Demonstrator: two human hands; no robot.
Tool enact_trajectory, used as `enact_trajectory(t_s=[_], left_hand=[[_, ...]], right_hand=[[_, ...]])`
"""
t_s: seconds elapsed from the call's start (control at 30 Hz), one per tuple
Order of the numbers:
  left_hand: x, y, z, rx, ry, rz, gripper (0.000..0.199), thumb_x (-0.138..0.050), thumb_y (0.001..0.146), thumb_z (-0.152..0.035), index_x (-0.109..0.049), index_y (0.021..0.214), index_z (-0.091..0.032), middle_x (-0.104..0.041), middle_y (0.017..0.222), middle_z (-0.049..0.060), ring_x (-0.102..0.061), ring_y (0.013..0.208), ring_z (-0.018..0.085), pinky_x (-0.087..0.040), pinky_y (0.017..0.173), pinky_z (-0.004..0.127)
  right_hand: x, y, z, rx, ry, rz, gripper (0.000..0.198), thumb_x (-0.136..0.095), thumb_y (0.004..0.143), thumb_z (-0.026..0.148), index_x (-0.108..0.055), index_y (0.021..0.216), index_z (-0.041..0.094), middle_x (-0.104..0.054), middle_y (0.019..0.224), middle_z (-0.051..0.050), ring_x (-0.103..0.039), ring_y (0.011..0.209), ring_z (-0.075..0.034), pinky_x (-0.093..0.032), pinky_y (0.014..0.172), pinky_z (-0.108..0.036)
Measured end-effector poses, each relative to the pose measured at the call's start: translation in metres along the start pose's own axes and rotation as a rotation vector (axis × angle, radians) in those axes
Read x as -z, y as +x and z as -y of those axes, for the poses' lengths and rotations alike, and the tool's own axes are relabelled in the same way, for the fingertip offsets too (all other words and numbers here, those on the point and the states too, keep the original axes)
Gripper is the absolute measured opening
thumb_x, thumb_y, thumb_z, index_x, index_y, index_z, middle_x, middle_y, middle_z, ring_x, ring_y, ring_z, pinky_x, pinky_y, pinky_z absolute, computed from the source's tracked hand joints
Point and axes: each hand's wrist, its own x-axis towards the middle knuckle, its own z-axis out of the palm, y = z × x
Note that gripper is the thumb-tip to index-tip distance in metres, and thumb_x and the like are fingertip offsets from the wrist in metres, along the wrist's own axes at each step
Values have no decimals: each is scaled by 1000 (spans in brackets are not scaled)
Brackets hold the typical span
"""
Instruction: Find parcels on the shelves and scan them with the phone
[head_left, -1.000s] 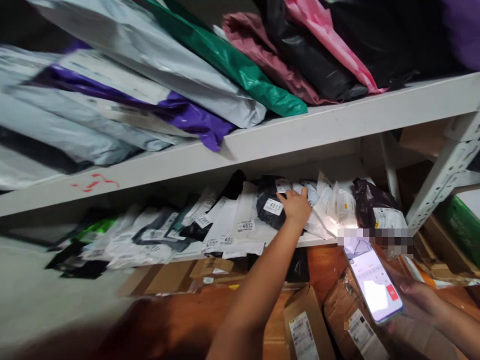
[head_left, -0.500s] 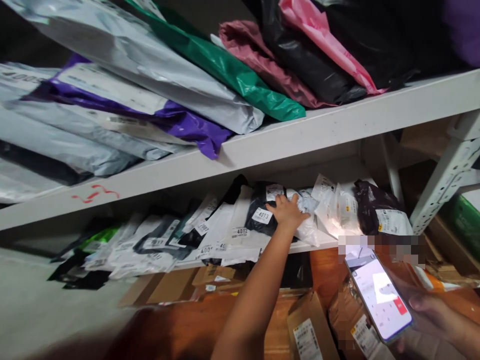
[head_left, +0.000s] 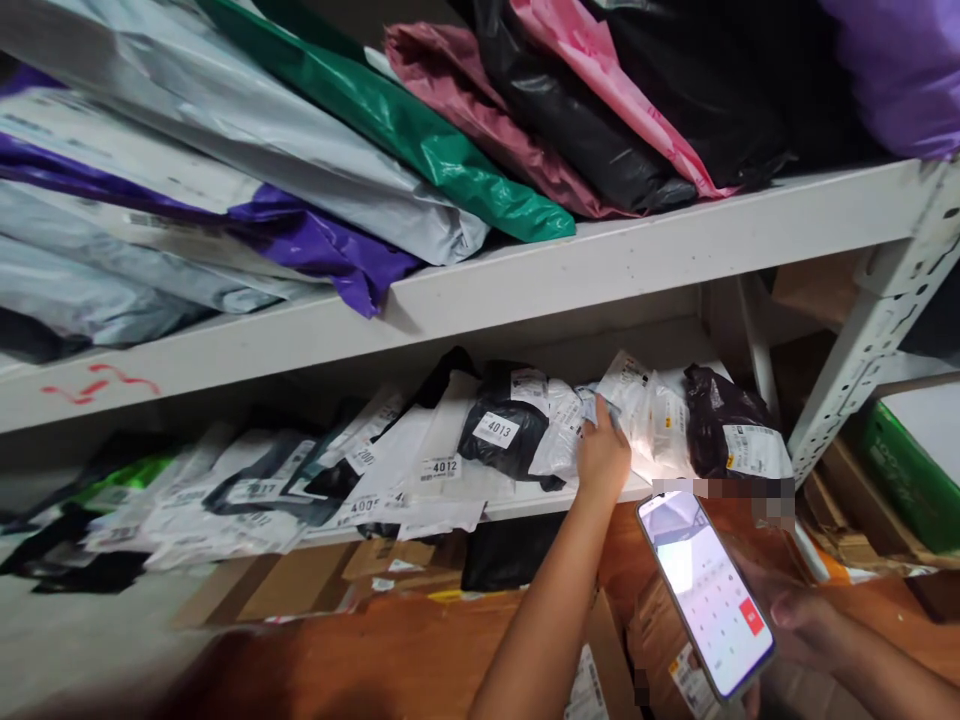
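Note:
My right hand (head_left: pixel 799 620) grips a phone (head_left: pixel 709 595), its lit screen showing a number keypad with a red key. My left hand (head_left: pixel 604 450) reaches to the lower shelf, an index finger stretched out against a small light grey-blue packet (head_left: pixel 596 393); the other fingers show only in part. Left of it lie a white parcel bag (head_left: pixel 559 430) and a black parcel bag (head_left: pixel 506 440) labelled 4013. To its right are clear-white parcel bags (head_left: pixel 667 425), lit by a bright spot, and a dark parcel bag (head_left: pixel 724 420).
Above runs a white shelf edge (head_left: pixel 480 310) carrying large grey, green (head_left: pixel 450 165), purple, pink and black bags. A perforated post (head_left: pixel 874 330) stands at the right beside a green box (head_left: pixel 911 460). Below are cardboard boxes (head_left: pixel 300 585); more labelled bags (head_left: pixel 247 490) line the lower shelf leftward.
My left hand has shifted from the black 4013 bag to the small packet on its right, its fingers less spread. The view has turned slightly right; the phone stays in my right hand.

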Motion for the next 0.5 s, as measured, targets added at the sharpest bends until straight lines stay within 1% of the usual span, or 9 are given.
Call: enact_trajectory(t_s=[0.07,0.1,0.13,0.23,0.3,0.37,0.4,0.43,0.5], left_hand=[[-10,6,2,-12,-213,-39,47,-45,88,-14,-56,134,-16,-64,115,17,-63,101,30,-48,94,44],[-14,9,3,-17,-268,-59,42,-44,88,-13,-62,126,-18,-63,117,15,-60,107,29,-45,100,44],[-18,10,3,-11,-301,-81,40,-41,89,-13,-65,120,-18,-62,118,14,-58,111,28,-43,104,43],[-30,3,3,12,-393,-152,39,-35,94,-20,-62,121,-17,-56,120,13,-54,118,25,-39,109,41],[-37,-9,1,-57,-492,-200,36,-42,93,-28,-60,122,-16,-52,122,14,-51,122,24,-38,111,40],[-43,-20,0,-148,-598,-233,37,-55,88,-34,-60,121,-18,-50,121,13,-50,123,26,-38,112,41],[-45,-24,-1,-171,-658,-236,39,-60,85,-35,-60,120,-18,-50,120,13,-50,123,27,-38,112,42],[-46,-26,-1,-162,-730,-217,41,-63,82,-35,-60,119,-19,-49,120,12,-50,123,27,-38,112,42],[-48,-30,0,-75,-888,-124,44,-69,77,-33,-61,118,-21,-48,124,11,-51,123,28,-39,112,41]], right_hand=[[2,-4,2,7,-24,-21,100,-84,61,38,-37,150,30,-73,110,-7,-68,101,-29,-52,85,-36],[4,-6,3,11,-36,-23,97,-83,62,40,-40,149,31,-72,111,-8,-68,100,-29,-52,84,-36],[7,-7,3,15,-43,-23,94,-83,62,42,-43,147,33,-72,113,-8,-69,98,-31,-53,82,-37],[15,-9,5,44,-33,-29,84,-83,61,44,-53,139,39,-70,118,-7,-70,94,-32,-55,75,-37],[18,-6,7,91,-28,-56,83,-85,58,43,-57,136,38,-71,117,-7,-69,97,-31,-55,75,-35],[18,0,12,131,-21,-42,85,-84,60,45,-54,139,36,-71,115,-8,-70,93,-32,-57,69,-35],[16,4,16,132,-27,-26,89,-83,62,47,-48,143,35,-71,114,-9,-71,88,-32,-58,63,-35],[14,8,20,116,-43,-10,93,-82,64,47,-41,148,34,-71,113,-10,-72,83,-32,-58,58,-35],[8,19,31,68,-101,7,102,-80,69,45,-26,154,32,-71,110,-11,-72,78,-30,-57,55,-35]])
